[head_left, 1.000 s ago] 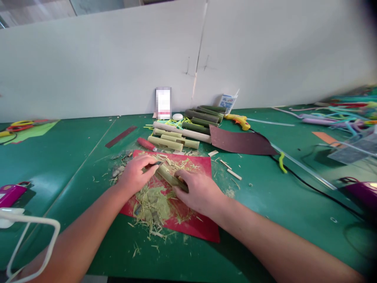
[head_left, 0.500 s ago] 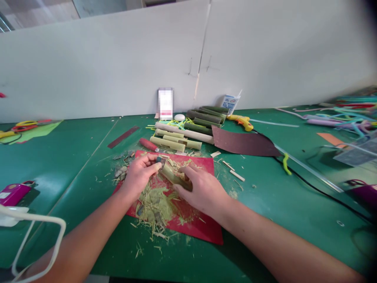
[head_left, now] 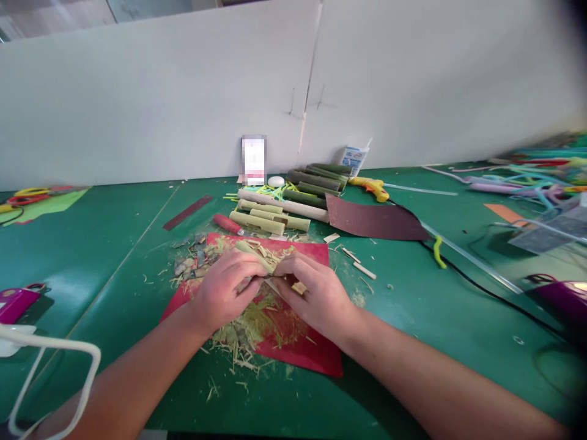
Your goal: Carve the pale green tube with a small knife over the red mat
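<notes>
My left hand (head_left: 232,284) and my right hand (head_left: 316,293) meet above a red sheet (head_left: 321,351), fingers closed and fingertips almost touching. Between them slants a pale green bamboo tube (head_left: 253,252); its upper part shows beyond my left fingers, and its middle is hidden by both hands. A thin dark edge shows where the fingertips meet; I cannot make out what it is. Bamboo shavings (head_left: 238,351) and pale green dust cover much of the sheet. Beyond it lies a red-handled tool (head_left: 228,224), close to several cut bamboo tubes (head_left: 257,222).
Brown sandpaper (head_left: 376,220) lies right of the dark green bamboo tubes (head_left: 316,178). A yellow glue gun (head_left: 370,187) has a black cord running right. A phone (head_left: 254,160) leans on the white partition (head_left: 160,110). A white frame (head_left: 94,360) stands near my left forearm.
My left hand has moved from the tube's upper end down and right to meet my right hand at its middle. The small dark piece it held is now mostly hidden.
</notes>
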Motion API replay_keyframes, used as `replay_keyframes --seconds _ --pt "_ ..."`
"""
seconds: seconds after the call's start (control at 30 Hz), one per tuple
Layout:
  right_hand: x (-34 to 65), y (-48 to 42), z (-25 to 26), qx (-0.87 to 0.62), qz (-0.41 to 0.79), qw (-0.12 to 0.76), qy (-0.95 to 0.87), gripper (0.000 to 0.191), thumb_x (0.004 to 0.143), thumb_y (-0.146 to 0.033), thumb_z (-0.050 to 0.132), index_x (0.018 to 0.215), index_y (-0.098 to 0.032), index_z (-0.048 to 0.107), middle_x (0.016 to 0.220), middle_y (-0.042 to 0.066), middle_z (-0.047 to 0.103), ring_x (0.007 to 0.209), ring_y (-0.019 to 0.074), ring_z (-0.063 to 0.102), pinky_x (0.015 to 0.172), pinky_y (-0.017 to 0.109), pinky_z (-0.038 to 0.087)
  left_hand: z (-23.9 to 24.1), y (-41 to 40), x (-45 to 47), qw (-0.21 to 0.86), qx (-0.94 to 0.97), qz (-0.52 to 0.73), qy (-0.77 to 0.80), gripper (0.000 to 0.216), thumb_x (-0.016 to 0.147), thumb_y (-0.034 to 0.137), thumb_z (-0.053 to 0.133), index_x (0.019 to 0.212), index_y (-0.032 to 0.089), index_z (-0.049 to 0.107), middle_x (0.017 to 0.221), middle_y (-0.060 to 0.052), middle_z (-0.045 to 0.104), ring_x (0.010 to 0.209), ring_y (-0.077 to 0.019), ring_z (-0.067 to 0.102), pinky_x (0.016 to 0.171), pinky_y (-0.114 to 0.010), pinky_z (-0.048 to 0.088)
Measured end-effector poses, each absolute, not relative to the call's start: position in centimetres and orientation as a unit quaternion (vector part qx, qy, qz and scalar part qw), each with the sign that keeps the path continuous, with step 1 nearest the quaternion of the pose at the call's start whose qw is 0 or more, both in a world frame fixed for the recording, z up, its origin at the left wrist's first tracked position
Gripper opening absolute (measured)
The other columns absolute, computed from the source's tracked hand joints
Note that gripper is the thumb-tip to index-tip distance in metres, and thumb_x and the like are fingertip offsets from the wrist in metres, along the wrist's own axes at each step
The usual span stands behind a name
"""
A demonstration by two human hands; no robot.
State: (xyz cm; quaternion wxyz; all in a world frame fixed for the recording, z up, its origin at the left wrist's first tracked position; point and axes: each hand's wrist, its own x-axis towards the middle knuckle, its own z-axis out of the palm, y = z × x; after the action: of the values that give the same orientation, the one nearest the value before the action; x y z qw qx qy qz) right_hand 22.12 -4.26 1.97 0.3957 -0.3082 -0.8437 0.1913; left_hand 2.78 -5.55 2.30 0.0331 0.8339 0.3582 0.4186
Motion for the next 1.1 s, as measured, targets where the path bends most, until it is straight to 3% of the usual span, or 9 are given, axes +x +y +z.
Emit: replay_keyframes --seconds 0.27,0.43,0.57,0.9,1.1 --pt "22.5 -4.6 2.8 -0.237 0.177 0.428 -0.854 0.016 0.081 -0.015 0.05 0.096 -0.022 0.051 0.091 0.005 0.059 0.085 0.0156 0.056 0.072 0.03 0.046 2.5 -6.0 2.4 0.03 0.834 0.403 0.376 0.02 0.078 0.008 0.056 0.093 0.021 0.055 0.097 -0.005 0.065 0.092 -0.0169 0.06 0.083 -0.033 0.048" --pt "22.6 -4.8 3.1 -0.262 0.18 0.413 -0.853 0.028 0.077 -0.029 0.059 0.102 -0.021 0.05 0.092 0.006 0.059 0.083 0.0183 0.056 0.071 0.033 0.047 2.7 -6.3 2.0 -0.049 0.874 0.355 0.329 0.03 0.077 0.006 0.054 0.102 0.022 0.055 0.1 -0.006 0.065 0.094 -0.0186 0.059 0.082 -0.034 0.048" --pt "22.6 -4.7 3.0 -0.247 0.188 0.423 -0.852 0.021 0.079 -0.025 0.057 0.099 -0.02 0.052 0.093 0.007 0.059 0.086 0.0171 0.056 0.074 0.032 0.047 2.8 -6.7 2.2 -0.061 0.877 0.357 0.317 0.035 0.076 0.005 0.056 0.107 0.022 0.053 0.1 -0.006 0.064 0.093 -0.0185 0.059 0.082 -0.033 0.048" --pt "22.5 -4.6 2.8 -0.232 0.226 0.431 -0.842 0.018 0.081 -0.02 0.054 0.098 -0.022 0.052 0.088 0.003 0.059 0.079 0.014 0.057 0.071 0.03 0.048 2.8 -6.9 3.1 0.036 0.833 0.416 0.361 0.025 0.076 0.004 0.053 0.095 0.02 0.054 0.091 -0.005 0.064 0.086 -0.0168 0.06 0.078 -0.031 0.048" --pt "22.2 -4.7 2.3 -0.252 0.297 0.454 -0.801 0.015 0.081 -0.017 0.055 0.095 -0.022 0.052 0.085 0.001 0.06 0.069 0.0103 0.055 0.065 0.026 0.047 2.5 -7.3 3.7 0.187 0.743 0.47 0.439 0.014 0.078 0.01 0.055 0.088 0.02 0.056 0.085 -0.003 0.062 0.078 -0.0152 0.059 0.071 -0.028 0.049"
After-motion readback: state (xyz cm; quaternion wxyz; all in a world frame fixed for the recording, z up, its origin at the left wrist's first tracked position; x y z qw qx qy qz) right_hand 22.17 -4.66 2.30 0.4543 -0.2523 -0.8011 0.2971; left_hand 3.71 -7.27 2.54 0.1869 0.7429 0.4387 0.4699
